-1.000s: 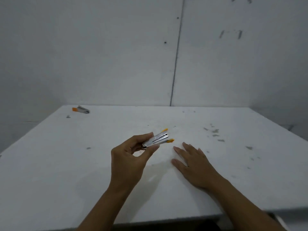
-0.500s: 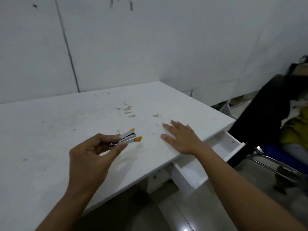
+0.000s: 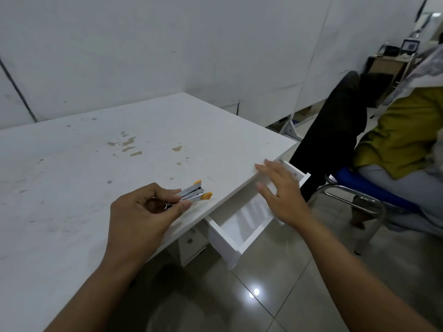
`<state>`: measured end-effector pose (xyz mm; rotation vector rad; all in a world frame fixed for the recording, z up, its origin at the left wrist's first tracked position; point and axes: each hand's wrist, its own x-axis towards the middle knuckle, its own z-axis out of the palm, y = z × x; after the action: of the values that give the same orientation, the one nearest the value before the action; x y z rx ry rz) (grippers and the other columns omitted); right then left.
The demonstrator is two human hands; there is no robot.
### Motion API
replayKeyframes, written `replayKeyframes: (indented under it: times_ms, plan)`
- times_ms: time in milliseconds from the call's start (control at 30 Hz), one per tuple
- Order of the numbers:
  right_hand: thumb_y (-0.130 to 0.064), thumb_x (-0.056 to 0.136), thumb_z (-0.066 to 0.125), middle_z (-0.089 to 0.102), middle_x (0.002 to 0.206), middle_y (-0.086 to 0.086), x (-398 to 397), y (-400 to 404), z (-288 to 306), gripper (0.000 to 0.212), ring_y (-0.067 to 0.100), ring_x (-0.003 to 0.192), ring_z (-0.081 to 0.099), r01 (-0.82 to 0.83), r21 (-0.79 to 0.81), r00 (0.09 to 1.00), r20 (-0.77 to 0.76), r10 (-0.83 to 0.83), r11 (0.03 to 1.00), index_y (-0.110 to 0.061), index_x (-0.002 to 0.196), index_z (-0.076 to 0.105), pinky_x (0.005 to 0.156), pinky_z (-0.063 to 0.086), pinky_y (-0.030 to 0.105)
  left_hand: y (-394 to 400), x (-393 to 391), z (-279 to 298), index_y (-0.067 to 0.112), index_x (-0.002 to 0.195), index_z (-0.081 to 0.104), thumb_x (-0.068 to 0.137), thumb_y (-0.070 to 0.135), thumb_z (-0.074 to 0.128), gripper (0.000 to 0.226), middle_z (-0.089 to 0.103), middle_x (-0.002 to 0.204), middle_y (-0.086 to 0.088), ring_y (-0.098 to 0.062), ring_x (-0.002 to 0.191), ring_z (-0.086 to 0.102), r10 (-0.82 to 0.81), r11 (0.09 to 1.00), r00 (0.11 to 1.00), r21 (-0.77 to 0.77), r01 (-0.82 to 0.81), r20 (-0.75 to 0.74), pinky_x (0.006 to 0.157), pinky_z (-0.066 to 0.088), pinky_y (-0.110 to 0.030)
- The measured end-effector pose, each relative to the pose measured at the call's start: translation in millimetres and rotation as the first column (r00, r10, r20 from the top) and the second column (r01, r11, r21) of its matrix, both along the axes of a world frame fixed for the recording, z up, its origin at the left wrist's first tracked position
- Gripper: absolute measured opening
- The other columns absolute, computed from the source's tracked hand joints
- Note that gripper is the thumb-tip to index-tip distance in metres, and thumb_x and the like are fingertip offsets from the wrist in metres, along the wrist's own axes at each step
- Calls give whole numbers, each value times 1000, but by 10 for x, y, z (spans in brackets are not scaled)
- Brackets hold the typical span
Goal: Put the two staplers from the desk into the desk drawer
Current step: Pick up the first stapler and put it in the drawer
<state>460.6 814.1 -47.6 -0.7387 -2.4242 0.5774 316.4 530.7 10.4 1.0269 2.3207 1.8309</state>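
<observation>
Desk (image 3: 79,188): white top, scuffed, with brownish stains (image 3: 127,144) toward the far middle and smaller grey marks scattered left; nothing rests directly on the visible top. Drawer (image 3: 242,238): white, pulled open from under the desk's right edge, interior pale, no contents that can be made out. Floor (image 3: 275,295): glossy pale tiles with dark grout lines and a bright light reflection, carrying at right a chair (image 3: 374,207) with a metal tube frame and blue seat, and beyond it white panel feet at the far wall.
</observation>
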Motion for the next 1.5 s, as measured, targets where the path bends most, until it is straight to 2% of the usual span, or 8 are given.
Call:
replayKeyframes:
  times_ms: [133,233,433,600,900,1167,1367,1500]
  plan:
    - [-34,100,54,36,162,2,374,-276,-367,51,20,151,29,383,-279,888,-152,-434,881,-27,150,48,121,26,49,135,59,-16,21,72,78,68,22,92,14,80,84,12,0,79,75,-34,999,998,-28,36,62,68,57,-14]
    - [-33,103,49,49,153,1,485,-453,-640,43,21,141,45,350,-596,839,-143,-525,722,-28,146,51,111,37,38,233,139,-37,19,69,77,67,18,92,15,79,83,13,2,78,75,-57,997,992,-54,63,110,63,54,-11]
    - [-24,102,58,72,100,7,383,-578,-784,7,21,89,74,177,-788,761,-270,-590,590,-28,102,64,71,60,35,411,266,-69,21,69,76,69,14,91,17,79,87,10,-1,83,75,-83,993,996,-84,82,-18,69,60,-21]
    - [-19,100,61,73,98,12,382,-482,-835,6,24,88,75,161,-819,746,-265,-611,551,-18,105,65,73,62,37,641,502,-177,21,74,74,73,21,89,15,72,74,13,-3,69,68,-245,955,909,-243,168,-336,63,55,-19]
    - [-25,98,65,73,97,7,414,-420,-828,2,21,89,74,158,-829,779,-229,-583,536,-27,99,64,74,62,39,1242,555,-484,17,75,55,91,35,71,29,67,73,1,-15,64,61,-327,822,861,-567,56,-389,61,54,-32]
    - [-26,99,64,73,100,8,411,-407,-836,15,21,88,74,183,-820,788,-208,-579,543,-18,112,66,72,60,37,1342,464,-628,13,95,76,86,30,75,19,76,90,-6,-20,79,72,-390,641,863,-768,4,-321,73,61,-33]
    - [-29,100,62,70,111,7,406,-479,-775,17,19,93,69,231,-776,805,-187,-563,587,-25,116,62,74,58,36,1014,467,-359,29,116,74,88,34,69,29,76,105,2,-15,91,71,-375,744,884,-660,107,-280,82,59,-36]
    - [-4,95,59,51,125,3,324,-698,-577,36,16,107,53,399,-514,759,-279,-588,759,-18,128,59,79,37,8,559,294,93,28,106,79,86,31,70,23,78,101,13,-4,83,68,-225,892,916,-448,56,-332,81,58,-30]
